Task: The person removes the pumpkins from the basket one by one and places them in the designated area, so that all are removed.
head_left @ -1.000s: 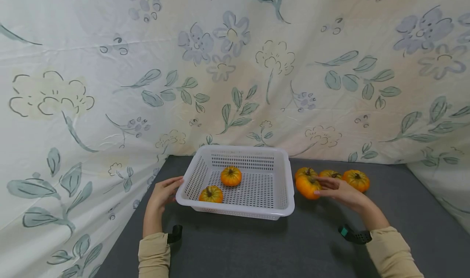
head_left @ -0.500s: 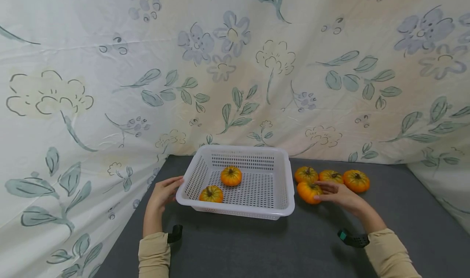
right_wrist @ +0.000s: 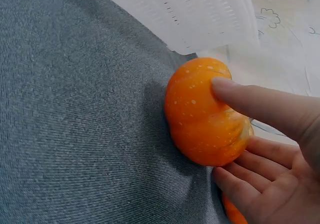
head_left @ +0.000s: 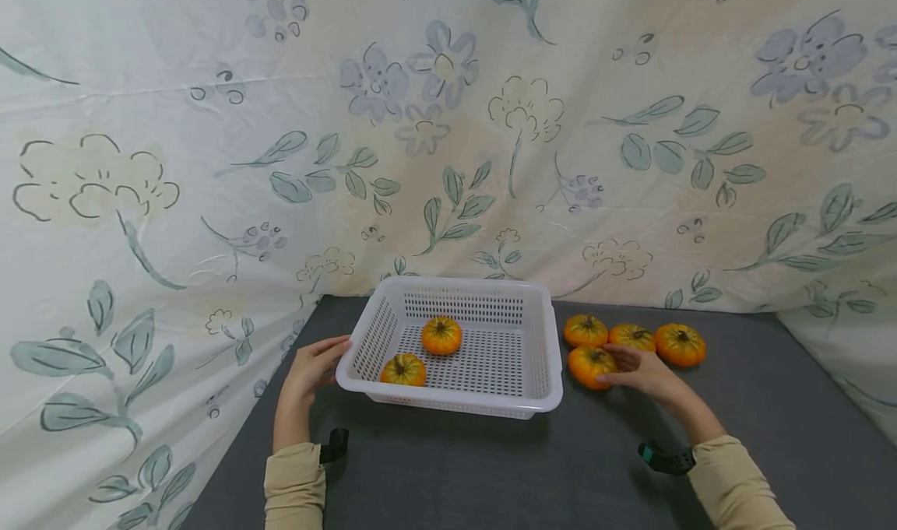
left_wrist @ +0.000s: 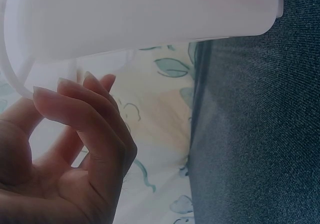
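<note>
My right hand holds a small orange pumpkin just right of the white plastic basket. In the right wrist view the thumb presses one side of this speckled pumpkin, and the fingers reach round its other side. The pumpkin is close over the dark cloth. At the basket's left end, my left hand grips the rim with curled fingers, seen near the rim in the left wrist view. Two pumpkins lie inside the basket, one at the middle and another pumpkin at the front left.
Behind the held pumpkin stand three more: a left pumpkin, a middle pumpkin and a right pumpkin. Dark cloth covers the table. A floral curtain rises along its back and left edges.
The pumpkin in my right hand has come slightly down and nearer, uncovering the pumpkin behind it. The right forearm has shifted a little left. My left hand and the basket stay put.
</note>
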The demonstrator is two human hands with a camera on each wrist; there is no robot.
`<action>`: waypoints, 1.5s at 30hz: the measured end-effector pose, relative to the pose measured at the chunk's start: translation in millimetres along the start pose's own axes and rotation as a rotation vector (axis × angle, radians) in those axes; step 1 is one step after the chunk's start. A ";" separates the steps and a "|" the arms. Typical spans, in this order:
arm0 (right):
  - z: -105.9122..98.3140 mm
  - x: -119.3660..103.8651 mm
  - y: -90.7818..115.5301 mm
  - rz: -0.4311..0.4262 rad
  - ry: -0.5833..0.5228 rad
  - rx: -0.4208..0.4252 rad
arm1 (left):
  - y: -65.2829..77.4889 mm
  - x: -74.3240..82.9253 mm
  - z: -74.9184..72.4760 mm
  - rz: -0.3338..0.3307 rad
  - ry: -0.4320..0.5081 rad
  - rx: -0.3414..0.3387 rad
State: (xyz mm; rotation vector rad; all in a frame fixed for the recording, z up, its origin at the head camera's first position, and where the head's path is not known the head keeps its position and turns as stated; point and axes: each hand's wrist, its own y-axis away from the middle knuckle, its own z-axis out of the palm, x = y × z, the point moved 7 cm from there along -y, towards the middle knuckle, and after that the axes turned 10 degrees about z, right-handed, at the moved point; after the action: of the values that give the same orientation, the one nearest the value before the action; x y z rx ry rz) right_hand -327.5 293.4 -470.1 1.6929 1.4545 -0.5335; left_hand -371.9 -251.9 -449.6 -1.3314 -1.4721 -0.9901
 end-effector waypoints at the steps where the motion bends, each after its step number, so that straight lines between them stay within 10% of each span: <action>1: -0.1 -1.1 0.1 -0.002 0.007 0.010 | 0.0 0.1 0.0 0.001 0.000 0.000; 45: -4.1 -74.6 -3.8 -0.080 -0.121 0.021 | 0.0 0.1 -0.3 0.010 -0.003 -0.007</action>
State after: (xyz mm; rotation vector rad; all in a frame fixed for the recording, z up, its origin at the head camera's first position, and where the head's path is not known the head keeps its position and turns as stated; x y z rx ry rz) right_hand -350.0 251.6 -412.2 1.5954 1.4387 -0.6851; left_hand -371.8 -252.2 -449.5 -1.3446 -1.4635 -0.9880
